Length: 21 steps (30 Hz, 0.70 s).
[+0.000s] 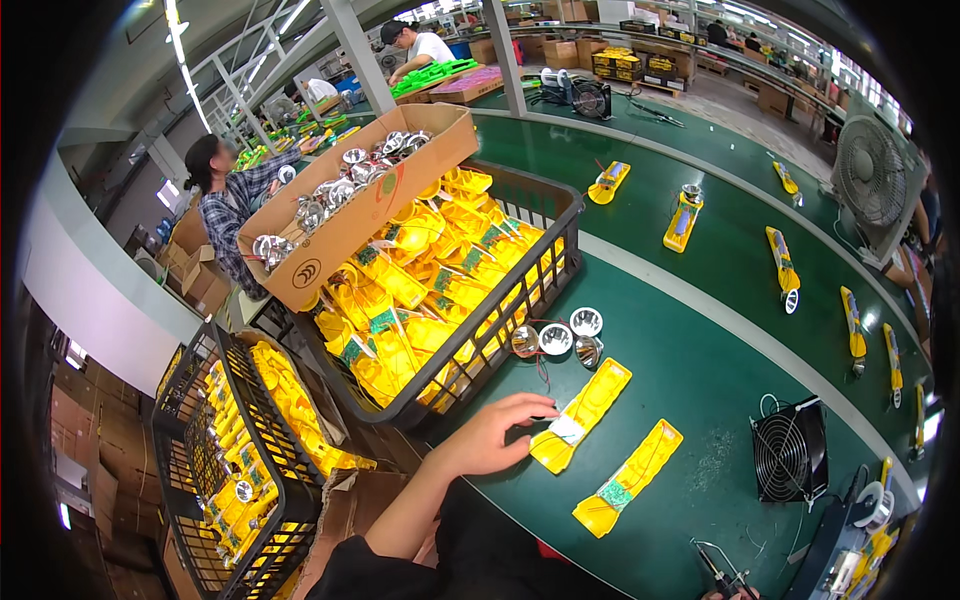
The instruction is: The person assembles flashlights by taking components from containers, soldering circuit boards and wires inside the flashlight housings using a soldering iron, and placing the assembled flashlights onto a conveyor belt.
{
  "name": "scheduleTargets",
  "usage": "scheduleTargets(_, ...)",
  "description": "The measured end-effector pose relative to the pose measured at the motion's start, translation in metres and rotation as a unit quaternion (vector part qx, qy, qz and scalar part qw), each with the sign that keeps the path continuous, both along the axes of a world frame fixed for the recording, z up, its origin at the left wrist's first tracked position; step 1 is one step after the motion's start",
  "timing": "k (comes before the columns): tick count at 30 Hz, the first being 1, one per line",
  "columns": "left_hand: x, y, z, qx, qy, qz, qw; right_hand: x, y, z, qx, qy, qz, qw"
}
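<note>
A smooth dark green worktop (690, 385) is being covered in places by electronic parts. A long yellow plastic casing (598, 392) is being flanked by the left hand (490, 435), its fingers loosely curled, thumb and index parted; whether contact is being made cannot be told. Beyond those fingertips, shiny round reflectors (556, 339) are being bordered by a black plastic basket (405, 410). Rightward of the fingers, a second yellow casing with a green circuit board (643, 462) is being supported. The right hand (740, 594) is being mostly cut off; its grip cannot be told.
</note>
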<state>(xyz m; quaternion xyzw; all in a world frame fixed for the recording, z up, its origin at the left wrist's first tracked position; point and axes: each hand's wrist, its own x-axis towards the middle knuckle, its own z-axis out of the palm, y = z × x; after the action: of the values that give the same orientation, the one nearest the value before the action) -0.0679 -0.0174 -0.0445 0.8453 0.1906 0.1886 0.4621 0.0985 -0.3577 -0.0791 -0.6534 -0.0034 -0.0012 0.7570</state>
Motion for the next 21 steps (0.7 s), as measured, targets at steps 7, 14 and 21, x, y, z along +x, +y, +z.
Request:
scheduleTargets(7, 0.021, -0.023, -0.009, -0.037, -0.025, -0.008, 0.999, 0.001, 0.004, -0.001, 0.032, -0.013, 0.001, 0.999)
scheduleTargets(14, 0.034, -0.048, -0.013, 0.008, 0.01, 0.037, 0.999, 0.0, 0.001, -0.006, 0.019, -0.032, -0.017, 0.999)
scheduleTargets(21, 0.039, -0.062, -0.026, 0.057, -0.071, 0.097, 0.991, 0.002, -0.006, -0.015, 0.015, -0.063, -0.005, 0.998)
